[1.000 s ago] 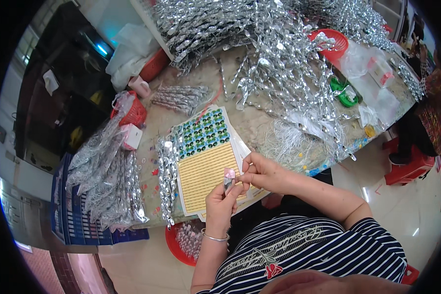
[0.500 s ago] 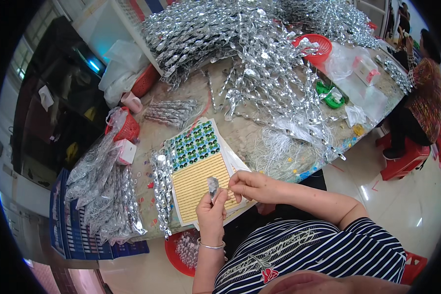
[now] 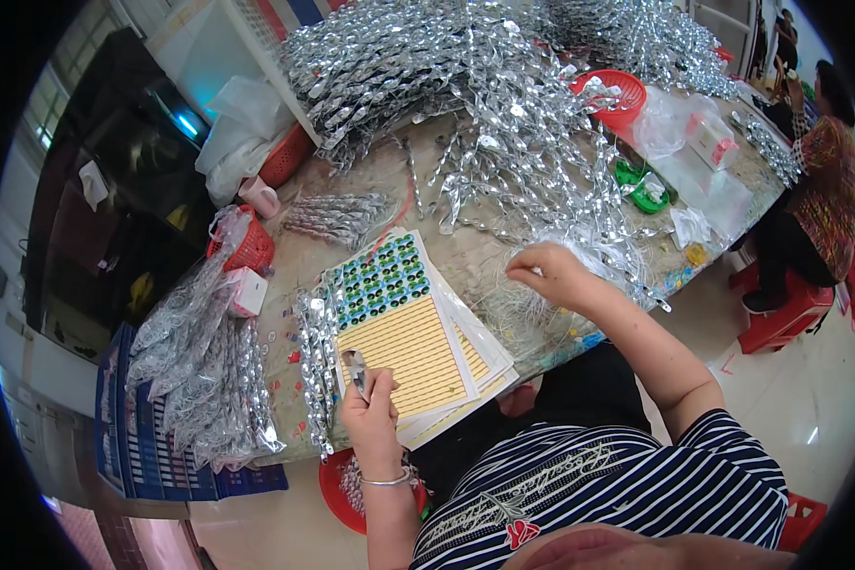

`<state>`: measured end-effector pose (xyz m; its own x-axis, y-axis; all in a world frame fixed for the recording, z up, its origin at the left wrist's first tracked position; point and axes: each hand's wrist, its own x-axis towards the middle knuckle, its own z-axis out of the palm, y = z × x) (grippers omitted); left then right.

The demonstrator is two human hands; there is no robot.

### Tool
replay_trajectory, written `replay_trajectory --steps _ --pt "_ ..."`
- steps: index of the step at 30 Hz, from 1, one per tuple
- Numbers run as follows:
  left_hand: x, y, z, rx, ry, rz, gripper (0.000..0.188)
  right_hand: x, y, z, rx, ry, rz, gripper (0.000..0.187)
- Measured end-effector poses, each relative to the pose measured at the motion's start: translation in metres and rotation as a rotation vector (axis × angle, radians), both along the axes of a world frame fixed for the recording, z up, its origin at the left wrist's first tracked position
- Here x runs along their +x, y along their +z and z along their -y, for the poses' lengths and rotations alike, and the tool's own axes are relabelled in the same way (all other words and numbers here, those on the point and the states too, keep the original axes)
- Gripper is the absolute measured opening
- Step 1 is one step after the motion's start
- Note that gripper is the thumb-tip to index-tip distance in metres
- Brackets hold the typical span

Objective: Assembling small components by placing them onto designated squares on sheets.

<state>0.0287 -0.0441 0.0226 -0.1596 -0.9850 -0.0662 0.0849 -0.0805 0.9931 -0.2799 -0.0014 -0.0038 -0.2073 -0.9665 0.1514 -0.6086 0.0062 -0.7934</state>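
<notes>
My left hand (image 3: 370, 413), with a bracelet at its wrist, is closed around a small shiny silver foil piece (image 3: 353, 363) that sticks up above the thumb. Below it lies a stack of sheets. The top one is yellow with rows of dark lines (image 3: 413, 342), and a sheet of round green-and-blue stickers (image 3: 380, 280) shows at its far end. My right hand (image 3: 556, 274) hovers at the near edge of a tangle of white threads (image 3: 532, 306), thumb and fingers pinched together. What they pinch, if anything, is too fine to see.
Silver twisted foil strands (image 3: 389, 71) are heaped at the back of the table. More foil strips (image 3: 315, 370) lie left of the sheets. Red baskets (image 3: 610, 98), a green basket (image 3: 641, 185) and a tissue box (image 3: 247, 293) stand around. A person (image 3: 822, 180) sits at far right.
My hands have parted. The right has moved right and away toward the white threads; the left has shifted left and slightly nearer with the foil piece, uncovering more of the yellow sheet.
</notes>
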Motion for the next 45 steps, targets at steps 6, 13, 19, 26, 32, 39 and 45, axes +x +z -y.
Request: replay_trajectory --steps 6,13,19,26,32,39,45 --pt "-0.024 -0.003 -0.019 -0.019 -0.118 0.151 0.007 0.062 0.010 -0.007 -0.458 0.138 -0.147 0.028" --pt "-0.025 0.002 -0.019 -0.005 -0.228 0.186 0.009 0.109 0.030 -0.030 0.072 0.319 0.317 0.018" --pt "-0.021 -0.004 -0.017 0.051 -0.374 -0.071 0.027 0.106 0.042 -0.029 0.346 0.184 0.532 0.018" --pt "-0.020 -0.009 -0.022 -0.013 -0.472 -0.107 0.042 0.113 0.037 -0.031 0.082 0.189 0.563 0.014" --pt "-0.019 -0.011 -0.026 0.025 -0.465 -0.137 0.044 0.113 0.036 -0.029 0.057 0.154 0.427 0.013" --pt "-0.021 -0.015 -0.027 -0.004 -0.481 -0.085 0.044 0.113 0.035 -0.028 0.094 0.113 0.382 0.013" --pt "-0.022 -0.015 -0.029 -0.023 -0.468 -0.052 0.045 0.111 0.028 -0.026 0.014 0.104 0.356 0.012"
